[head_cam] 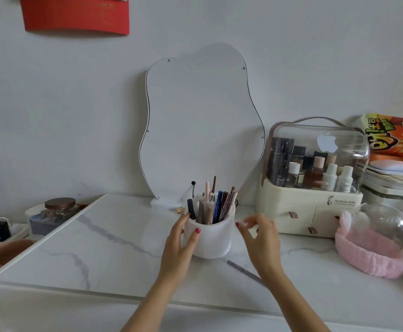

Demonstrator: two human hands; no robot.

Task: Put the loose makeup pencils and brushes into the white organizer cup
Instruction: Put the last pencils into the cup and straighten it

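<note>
Resting against the left side of the white organizer cup (211,238), the left hand (180,245) has its thumb laid on the cup's near wall and its fingers curved around the far left side, gripping the smooth, matte, round-walled cylinder. The cup stands upright near the middle of the glossy, grey-veined marble-look tabletop (99,240). A bundle of slim pencils and brushes (213,204) stands upright or slightly tilted inside it: brown, blue, pale pink and black barrels, thin and straight.

The right hand (259,238) hovers just to the right of the cup, apart from it, fingers loosely spread and curled, holding nothing; it is somewhat blurred, so the exact finger pose is hard to read. One loose pencil (245,270), grey and slender, lies flat on the tabletop near the cup's base to the right, running diagonally under the right wrist.

Behind the cup a wavy, blob-shaped mirror (203,121) leans at the wall. To the right sits a cream cosmetic case (310,204) with a clear domed lid over small bottles. Farther right lies a fluffy pink headband (370,252). At the far left stands a glass jar (60,209) with a round copper-coloured lid.
</note>
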